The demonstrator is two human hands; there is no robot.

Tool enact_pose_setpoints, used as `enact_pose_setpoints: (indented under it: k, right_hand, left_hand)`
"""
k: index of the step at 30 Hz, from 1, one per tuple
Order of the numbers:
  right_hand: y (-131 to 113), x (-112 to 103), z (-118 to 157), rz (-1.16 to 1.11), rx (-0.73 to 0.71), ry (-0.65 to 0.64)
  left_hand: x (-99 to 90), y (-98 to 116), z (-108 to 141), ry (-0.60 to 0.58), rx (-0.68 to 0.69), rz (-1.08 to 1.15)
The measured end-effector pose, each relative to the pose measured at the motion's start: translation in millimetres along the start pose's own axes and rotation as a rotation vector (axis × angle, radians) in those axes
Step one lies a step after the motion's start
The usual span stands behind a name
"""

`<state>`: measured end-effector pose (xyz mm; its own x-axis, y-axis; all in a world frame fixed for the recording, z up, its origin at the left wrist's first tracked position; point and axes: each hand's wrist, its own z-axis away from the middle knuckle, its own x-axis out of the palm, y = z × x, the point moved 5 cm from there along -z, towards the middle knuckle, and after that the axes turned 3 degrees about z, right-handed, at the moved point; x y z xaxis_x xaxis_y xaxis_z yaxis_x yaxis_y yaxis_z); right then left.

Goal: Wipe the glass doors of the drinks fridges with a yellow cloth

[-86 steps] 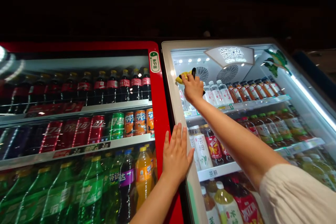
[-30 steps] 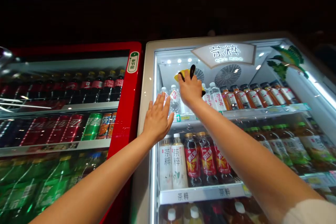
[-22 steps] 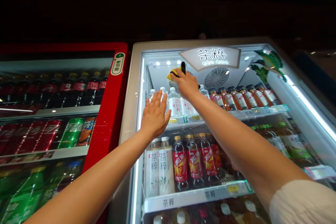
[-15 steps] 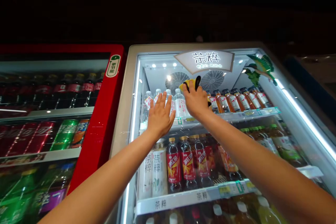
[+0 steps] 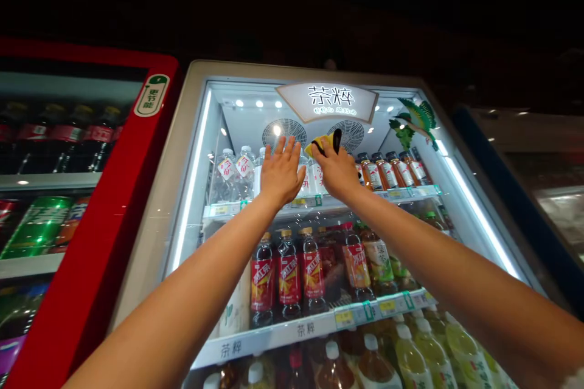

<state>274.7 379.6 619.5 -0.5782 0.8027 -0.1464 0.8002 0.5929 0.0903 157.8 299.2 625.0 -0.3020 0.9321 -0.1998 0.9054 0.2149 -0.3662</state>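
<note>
Both arms reach up and forward to the glass door (image 5: 237,124) of a lit drinks cooler. My left hand (image 5: 281,175) is open, its fingers spread and palm toward the glass, in front of the top-shelf bottles of clear water (image 5: 245,167). To its right, my right hand (image 5: 338,173) grips a yellow and black cloth (image 5: 311,148) against the door. Black edges of the cloth stick out past the fingers; the rest is hidden under the hand. Above the hands is a fan-shaped lit sign (image 5: 331,103).
Behind the glass stand red-labelled tea bottles (image 5: 288,276) and several other drinks on shelves. At left is a red-framed cooler (image 5: 103,267) with cola bottles and cans. A leafy bird decoration (image 5: 417,118) sits at the door's upper right. A dark blue edge (image 5: 515,188) runs beyond it.
The view has shifted right, so the coolers sit further left. Both hands have moved right across the door, the left also slightly upward. The cloth stays in my right hand.
</note>
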Motion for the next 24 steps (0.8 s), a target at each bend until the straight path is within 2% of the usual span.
enact_pose_setpoints:
  k: [3, 5, 8, 10, 14, 16, 18, 22, 24]
  right_hand:
    - [12.4, -6.3, -20.5, 0.007, -0.030, -0.012]
    - [29.9, -10.0, -32.4, 0.014, 0.038, -0.016]
    - [49.4, -8.3, -27.0, 0.043, 0.237, -0.014]
    - [45.8, -4.3, -16.7, 0.062, 0.285, 0.002]
    - [25.0, -0.5, -23.8, 0.052, 0.111, 0.021]
    - [29.0, -2.2, -36.4, 0.038, 0.066, 0.008]
    - [42.0, -4.7, -41.6, 0.041, 0.105, 0.006]
    - [59.2, -3.3, -16.4, 0.108, 0.274, 0.023]
    - [53.7, -0.3, -3.2, 0.130, 0.230, 0.023]
  left_hand:
    - [5.2, 6.4, -17.2, -0.021, 0.004, 0.026]
    - [9.2, 10.3, -21.2, -0.029, 0.012, 0.019]
    - [14.4, 13.1, -18.4, -0.012, 0.014, 0.015]
    - [16.3, 13.9, -15.7, 0.018, 0.025, 0.033]
    - [17.4, 15.1, -15.5, 0.050, 0.041, 0.067]
    - [17.2, 15.4, -16.3, 0.035, 0.029, 0.081]
    - [16.4, 15.8, -16.3, 0.017, 0.015, 0.090]
    - [14.2, 17.5, -14.5, 0.014, 0.017, 0.086]
    - [13.0, 18.3, -14.4, 0.032, 0.021, 0.086]
